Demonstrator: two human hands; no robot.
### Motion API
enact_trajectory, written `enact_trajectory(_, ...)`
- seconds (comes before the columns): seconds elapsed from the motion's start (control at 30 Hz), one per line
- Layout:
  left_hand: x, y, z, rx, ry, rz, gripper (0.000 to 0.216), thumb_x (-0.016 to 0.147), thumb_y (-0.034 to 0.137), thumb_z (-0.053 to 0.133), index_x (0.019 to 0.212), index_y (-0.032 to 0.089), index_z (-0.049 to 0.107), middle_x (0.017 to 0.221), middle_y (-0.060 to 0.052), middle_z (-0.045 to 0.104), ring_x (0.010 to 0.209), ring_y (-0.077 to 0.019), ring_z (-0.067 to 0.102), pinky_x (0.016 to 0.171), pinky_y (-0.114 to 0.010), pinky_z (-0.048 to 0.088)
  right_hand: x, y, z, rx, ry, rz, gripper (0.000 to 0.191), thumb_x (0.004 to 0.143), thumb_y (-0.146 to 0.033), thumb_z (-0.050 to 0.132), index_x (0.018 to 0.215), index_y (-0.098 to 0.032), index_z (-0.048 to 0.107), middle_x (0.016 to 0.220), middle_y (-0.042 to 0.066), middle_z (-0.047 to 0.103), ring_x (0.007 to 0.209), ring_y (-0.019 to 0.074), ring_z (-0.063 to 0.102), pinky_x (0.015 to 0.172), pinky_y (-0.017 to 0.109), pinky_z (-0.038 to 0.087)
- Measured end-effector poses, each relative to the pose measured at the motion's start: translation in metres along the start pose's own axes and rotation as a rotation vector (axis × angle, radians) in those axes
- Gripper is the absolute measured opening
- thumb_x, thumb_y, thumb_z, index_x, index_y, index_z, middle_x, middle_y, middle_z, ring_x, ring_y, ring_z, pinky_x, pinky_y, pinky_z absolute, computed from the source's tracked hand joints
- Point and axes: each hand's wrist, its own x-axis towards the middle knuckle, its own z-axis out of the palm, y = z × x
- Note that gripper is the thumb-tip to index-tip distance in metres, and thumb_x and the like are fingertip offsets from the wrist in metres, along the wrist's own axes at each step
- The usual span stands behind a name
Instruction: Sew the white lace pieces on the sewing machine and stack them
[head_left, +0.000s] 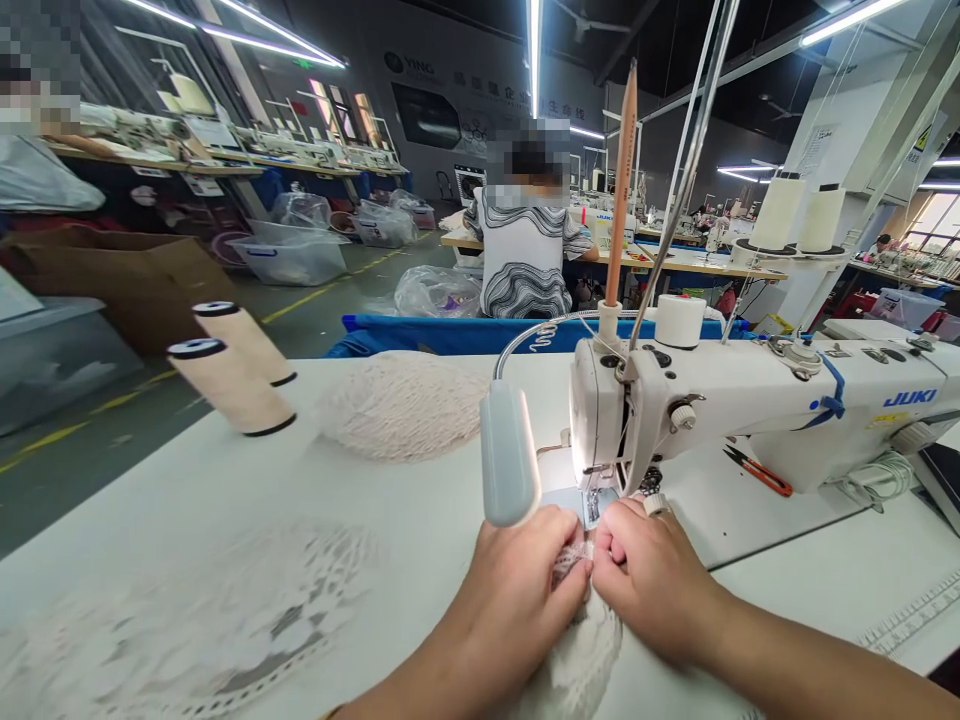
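My left hand (517,590) and my right hand (649,580) are both pinched on a piece of white lace fabric (581,650), holding it just in front of the presser foot (596,500) of a white JUKI sewing machine (750,400). The two hands nearly touch, thumbs and fingers closed on the lace edge. The fabric hangs down between my wrists toward me. A grey lamp head (508,455) on a flexible arm sits just above my left hand.
A heap of white lace (405,405) and two cream thread cones (232,375) lie on the white table (225,500). Red-handled snips (759,472) rest by the machine. A lace piece (195,620) lies at the left. A person in a striped top (525,250) sits ahead.
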Motion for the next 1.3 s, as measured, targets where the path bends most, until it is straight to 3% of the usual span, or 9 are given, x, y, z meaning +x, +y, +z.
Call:
enact_trajectory(0.1,-0.002,-0.004,0.004,0.044,0.226,0.091,0.009,0.094,0.028,0.054,0.093,0.023,0.060,0.091,-0.004,0.068,0.084,-0.0273,0.061,0.077,-0.041,0.044,0.001,-0.001,-0.001,0.007,0.022,0.018,0.020,0.085,-0.008,0.057,0.081,-0.024,0.045,0.073,-0.003,0.056,0.067,0.0174,0.050,0.068,0.028,0.033)
enact_trajectory(0.2,-0.003,-0.008,0.010,0.161,0.326,0.283,0.020,0.097,0.013,0.048,0.085,0.023,0.062,0.088,-0.003,0.068,0.082,-0.0251,0.060,0.074,-0.039,0.039,0.001,0.000,-0.002,0.034,0.014,0.019,0.021,0.084,-0.005,0.057,0.086,-0.024,0.051,0.071,-0.005,0.054,0.066,0.0170,0.050,0.067,0.028,0.034)
enact_trajectory(0.3,-0.005,-0.013,0.019,0.199,0.326,0.417,0.034,0.099,0.006,0.040,0.077,0.022,0.062,0.078,-0.003,0.067,0.073,-0.0216,0.057,0.071,-0.038,0.037,0.001,0.004,-0.003,0.036,0.006,-0.035,0.018,0.089,-0.005,0.058,0.088,-0.023,0.056,0.077,-0.003,0.059,0.070,0.0178,0.054,0.068,0.028,0.037)
enact_trajectory(0.47,-0.010,-0.020,0.023,0.157,0.270,0.426,0.037,0.107,0.014,0.040,0.083,0.023,0.066,0.087,-0.004,0.073,0.078,-0.0219,0.063,0.078,-0.039,0.044,-0.004,0.014,-0.005,-0.065,0.006,-0.243,0.021,0.099,-0.010,0.054,0.083,-0.022,0.060,0.081,0.002,0.061,0.073,0.0194,0.054,0.071,0.031,0.041)
enact_trajectory(0.57,-0.009,-0.021,0.020,0.160,0.229,0.441,0.035,0.107,0.013,0.041,0.084,0.022,0.066,0.087,-0.003,0.074,0.080,-0.0221,0.066,0.081,-0.041,0.045,-0.007,0.018,-0.006,-0.155,0.022,-0.313,0.021,0.097,-0.008,0.054,0.084,-0.022,0.062,0.081,0.003,0.060,0.074,0.0210,0.051,0.069,0.033,0.040)
enact_trajectory(0.73,0.001,-0.021,0.010,0.112,0.230,0.480,0.038,0.108,0.012,0.037,0.102,0.023,0.073,0.089,-0.003,0.076,0.080,-0.0216,0.070,0.078,-0.040,0.047,-0.011,0.022,-0.003,-0.264,0.085,-0.320,0.021,0.086,-0.003,0.057,0.083,-0.023,0.062,0.083,0.004,0.062,0.073,0.0220,0.045,0.067,0.033,0.035)
enact_trajectory(0.9,0.005,-0.014,-0.004,0.128,0.150,0.459,0.039,0.107,0.008,0.038,0.098,0.020,0.074,0.094,-0.005,0.079,0.086,-0.0224,0.074,0.081,-0.039,0.051,-0.009,0.027,0.000,-0.321,0.083,-0.300,0.022,0.089,-0.005,0.056,0.094,-0.023,0.068,0.083,0.006,0.063,0.074,0.0242,0.044,0.068,0.035,0.035)
enact_trajectory(1.1,0.009,-0.014,-0.004,0.092,0.257,0.468,0.039,0.104,0.008,0.040,0.092,0.021,0.075,0.085,-0.003,0.079,0.080,-0.0241,0.075,0.078,-0.039,0.051,-0.005,0.024,-0.001,-0.355,0.015,-0.231,0.018,0.093,-0.008,0.055,0.089,-0.023,0.063,0.083,0.005,0.059,0.075,0.0240,0.046,0.071,0.034,0.036)
enact_trajectory(1.3,0.011,-0.015,-0.001,0.141,0.245,0.471,0.039,0.104,0.006,0.041,0.097,0.021,0.077,0.092,-0.004,0.082,0.086,-0.0246,0.077,0.082,-0.040,0.052,-0.004,0.024,-0.001,-0.353,0.066,-0.262,0.020,0.092,-0.006,0.051,0.083,-0.023,0.056,0.080,0.003,0.056,0.071,0.0223,0.044,0.067,0.033,0.031)
